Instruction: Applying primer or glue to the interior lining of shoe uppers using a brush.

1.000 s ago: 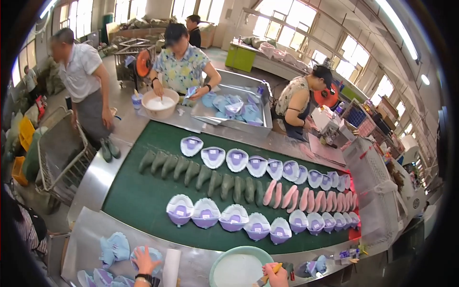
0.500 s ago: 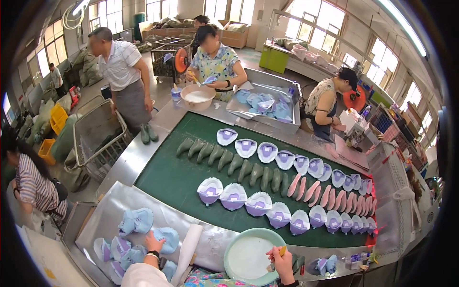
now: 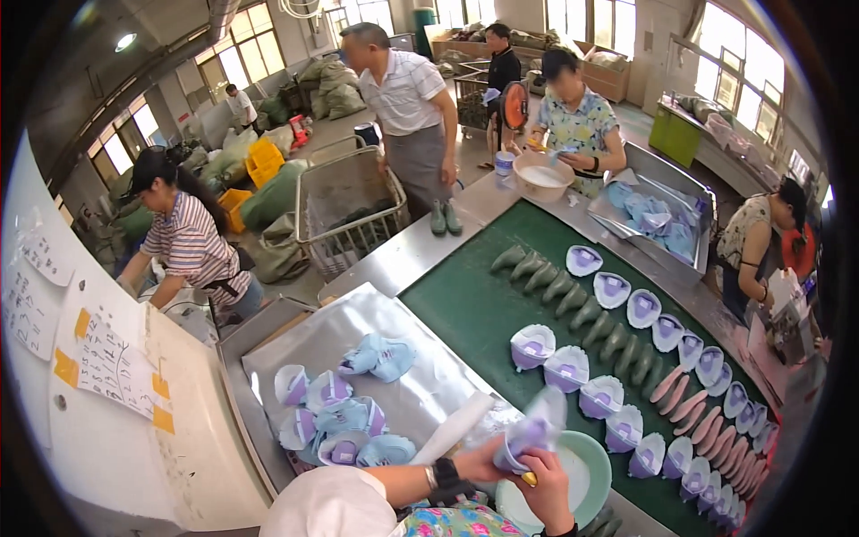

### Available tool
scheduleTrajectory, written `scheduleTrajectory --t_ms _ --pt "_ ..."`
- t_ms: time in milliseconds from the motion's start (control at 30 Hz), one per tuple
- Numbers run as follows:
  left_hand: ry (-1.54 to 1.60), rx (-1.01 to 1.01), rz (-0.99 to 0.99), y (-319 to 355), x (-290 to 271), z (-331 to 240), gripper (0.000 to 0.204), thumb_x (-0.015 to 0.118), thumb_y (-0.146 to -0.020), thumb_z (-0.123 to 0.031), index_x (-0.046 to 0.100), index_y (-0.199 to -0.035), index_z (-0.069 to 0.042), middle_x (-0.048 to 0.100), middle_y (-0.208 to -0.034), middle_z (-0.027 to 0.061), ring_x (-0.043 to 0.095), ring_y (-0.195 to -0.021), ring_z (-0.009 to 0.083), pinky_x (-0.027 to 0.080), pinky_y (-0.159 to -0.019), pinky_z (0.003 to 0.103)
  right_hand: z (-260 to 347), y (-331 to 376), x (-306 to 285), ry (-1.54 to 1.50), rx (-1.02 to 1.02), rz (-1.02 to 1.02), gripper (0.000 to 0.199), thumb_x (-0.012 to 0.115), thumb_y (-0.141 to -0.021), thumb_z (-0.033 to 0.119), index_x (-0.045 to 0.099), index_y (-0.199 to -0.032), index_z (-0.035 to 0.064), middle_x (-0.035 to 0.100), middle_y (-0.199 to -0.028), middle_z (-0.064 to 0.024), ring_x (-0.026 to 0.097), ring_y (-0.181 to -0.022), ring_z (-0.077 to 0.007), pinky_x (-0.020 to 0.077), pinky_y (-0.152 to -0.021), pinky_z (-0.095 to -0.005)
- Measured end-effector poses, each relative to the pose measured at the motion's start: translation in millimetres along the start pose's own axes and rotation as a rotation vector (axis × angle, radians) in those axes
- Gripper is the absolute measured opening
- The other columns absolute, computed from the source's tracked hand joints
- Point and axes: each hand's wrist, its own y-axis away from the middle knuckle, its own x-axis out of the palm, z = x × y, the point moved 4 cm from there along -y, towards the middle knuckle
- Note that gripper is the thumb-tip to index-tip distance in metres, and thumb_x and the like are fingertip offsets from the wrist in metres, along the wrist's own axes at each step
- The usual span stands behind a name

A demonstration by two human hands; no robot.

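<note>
- Head view, looking down: the left hand (image 3: pixel 488 461) is wrapped around a pale blue and purple shoe upper (image 3: pixel 528 438), fingers closed on its lower end so that the open shell tips toward the other hand.
- Right hand (image 3: pixel 546 488) sits just under the upper, closed on a yellow-tipped tool (image 3: pixel 530 479) (a small brush, I'd guess; it is mostly hidden).
- Both are held directly over a green-rimmed bowl (image 3: pixel 586 452) of white paste, probably so drips fall back in.
- Left of the hands, a heap of like uppers (image 3: pixel 335 421) lies on the foil-covered worktop (image 3: pixel 420 398), near enough to pick from.
- Beyond the hands, finished-looking uppers (image 3: pixel 573 367) stand in a row on the green belt (image 3: pixel 474 313), beside green and pink lasts (image 3: pixel 591 313).
- Other workers stand at the belt's far end.
</note>
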Motion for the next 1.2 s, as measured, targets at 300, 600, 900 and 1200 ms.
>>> scheduleTrajectory --t_ms 300,600,900,1200 --pt "-1.169 0.272 -0.262 53.5 61.7 2.6 0.071 0.051 -0.092 -0.013 0.012 -0.151 -0.016 0.024 -0.151 0.0048 0.028 -0.137 0.0213 0.028 -0.111 0.039 5.3 27.2 -30.9 -0.182 0.231 -0.008 0.033 0.08 -0.063 0.003 0.065 -0.093 0.0032 0.065 -0.085 -0.0105 0.062 -0.079 -0.0264 0.0481 -0.07 -0.0339" --pt "-1.278 0.406 -0.245 58.1 63.3 -3.0 0.079 0.063 -0.083 -0.002 0.021 -0.149 -0.011 0.034 -0.147 0.0087 0.039 -0.129 0.0181 0.033 -0.107 0.033 -10.5 40.8 -53.5 -0.33 0.394 -0.057 0.013 0.063 -0.088 0.014 0.065 -0.087 0.0013 0.066 -0.085 -0.0151 0.064 -0.077 -0.0296 0.0499 -0.07 -0.034" --pt "-1.319 -0.367 -0.351 100.9 52.7 20.6 0.03 0.059 -0.086 -0.006 0.062 -0.116 -0.001 0.067 -0.107 0.0044 0.061 -0.097 0.0121 0.046 -0.088 0.027 -142.0 148.0 -35.8 -0.125 0.972 -0.52 0.026 0.064 -0.086 0.028 0.068 -0.083 0.0032 0.062 -0.078 -0.0137 0.059 -0.073 -0.0318 0.0458 -0.066 -0.0395" --pt "-1.446 -0.657 -0.114 128.3 19.2 -2.1 0.046 0.055 -0.092 -0.012 0.043 -0.135 -0.001 0.038 -0.144 0.0099 0.039 -0.128 0.0201 0.031 -0.107 0.034 -188.8 184.6 59.1 -0.085 0.909 -0.519 0.016 0.072 -0.075 0.014 0.069 -0.086 0.0025 0.066 -0.085 -0.0166 0.064 -0.077 -0.0331 0.0513 -0.07 -0.0377"
